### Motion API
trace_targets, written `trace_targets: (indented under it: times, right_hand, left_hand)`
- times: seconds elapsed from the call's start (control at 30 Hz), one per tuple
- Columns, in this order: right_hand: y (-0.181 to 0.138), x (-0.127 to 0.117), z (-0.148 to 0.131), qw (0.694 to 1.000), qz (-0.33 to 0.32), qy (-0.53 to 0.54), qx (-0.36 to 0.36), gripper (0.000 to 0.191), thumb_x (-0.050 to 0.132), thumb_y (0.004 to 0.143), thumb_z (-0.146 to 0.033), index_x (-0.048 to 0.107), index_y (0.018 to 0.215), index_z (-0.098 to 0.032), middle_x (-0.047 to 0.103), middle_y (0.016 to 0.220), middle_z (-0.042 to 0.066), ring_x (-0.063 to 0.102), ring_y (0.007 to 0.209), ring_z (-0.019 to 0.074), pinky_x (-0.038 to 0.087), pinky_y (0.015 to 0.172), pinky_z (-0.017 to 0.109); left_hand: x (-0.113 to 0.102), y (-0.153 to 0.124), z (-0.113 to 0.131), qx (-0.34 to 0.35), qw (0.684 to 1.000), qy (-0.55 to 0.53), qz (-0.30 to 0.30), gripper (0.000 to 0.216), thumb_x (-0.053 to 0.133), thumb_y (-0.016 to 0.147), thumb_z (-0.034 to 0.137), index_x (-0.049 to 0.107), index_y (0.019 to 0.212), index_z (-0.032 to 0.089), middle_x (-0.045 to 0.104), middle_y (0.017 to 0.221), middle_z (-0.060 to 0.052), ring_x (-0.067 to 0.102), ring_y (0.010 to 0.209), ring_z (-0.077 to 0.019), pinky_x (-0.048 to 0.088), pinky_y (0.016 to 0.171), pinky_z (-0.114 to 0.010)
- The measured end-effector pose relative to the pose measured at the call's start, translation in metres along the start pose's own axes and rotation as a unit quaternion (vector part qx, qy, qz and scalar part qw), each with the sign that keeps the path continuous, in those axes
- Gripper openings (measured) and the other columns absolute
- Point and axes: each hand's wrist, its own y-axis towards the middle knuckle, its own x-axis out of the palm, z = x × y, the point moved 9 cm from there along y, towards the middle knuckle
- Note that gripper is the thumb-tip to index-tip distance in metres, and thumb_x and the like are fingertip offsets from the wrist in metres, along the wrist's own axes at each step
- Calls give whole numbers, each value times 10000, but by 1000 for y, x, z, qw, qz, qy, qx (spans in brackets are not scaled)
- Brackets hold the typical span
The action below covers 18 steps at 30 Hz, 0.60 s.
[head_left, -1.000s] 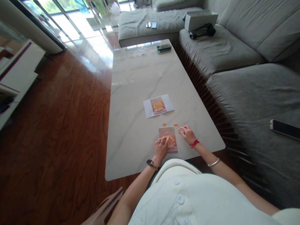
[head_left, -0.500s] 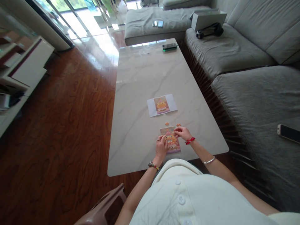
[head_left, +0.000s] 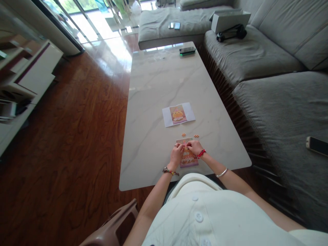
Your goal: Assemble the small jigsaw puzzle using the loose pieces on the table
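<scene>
A small pink and orange jigsaw puzzle (head_left: 189, 160) lies near the front edge of a marble coffee table (head_left: 159, 78). My left hand (head_left: 176, 154) rests on the puzzle's left side, fingertips at its upper part. My right hand (head_left: 194, 147) meets it from the right, fingers pinched together over the same spot on what seems to be a small piece, too small to make out. Two loose orange pieces (head_left: 183, 134) (head_left: 196, 136) lie just beyond the puzzle. Further back is a printed reference picture (head_left: 178, 114) on white paper.
A dark phone (head_left: 187, 51) sits at the table's far end. A grey sofa (head_left: 276, 102) runs along the right, with a phone (head_left: 317, 145) on its seat and a box (head_left: 229, 18) further back. A chair (head_left: 112, 229) is under me; white shelves (head_left: 23, 82) stand left.
My right hand left the loose pieces at the right and came onto the puzzle's top beside my left hand. One fewer loose piece lies on the table. The view shifted slightly.
</scene>
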Motion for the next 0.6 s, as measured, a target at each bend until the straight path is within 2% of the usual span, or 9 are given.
trace_targets:
  times: [0.2, 0.43, 0.6]
  right_hand:
    - [0, -2, -4, 999, 5, -37, -7, 136, 497, 710, -173, 629, 724, -147, 637, 777, 48, 550, 717, 113, 392, 662, 202]
    - [-1, -3, -1, 1000, 14, -22, -13, 105, 512, 691, -139, 616, 701, -140, 619, 765, 48, 530, 734, 116, 388, 687, 215]
    - [-1, -2, -1, 1000, 11, -5, -29, 101, 505, 695, -130, 606, 698, -137, 603, 758, 43, 515, 718, 111, 388, 675, 216]
  left_hand:
    - [1, -4, -1, 10, 1000, -1, 17, 221, 372, 799, 253, 560, 902, 199, 503, 888, -31, 484, 757, -102, 414, 685, -224]
    - [1, -9, 3, 35, 999, 8, 12, 242, 359, 805, 287, 568, 896, 204, 501, 902, -36, 479, 782, -112, 413, 702, -231]
    - [-1, -8, 1, 21, 999, -13, 21, 239, 359, 805, 268, 557, 924, 205, 497, 913, -34, 480, 782, -108, 412, 715, -237]
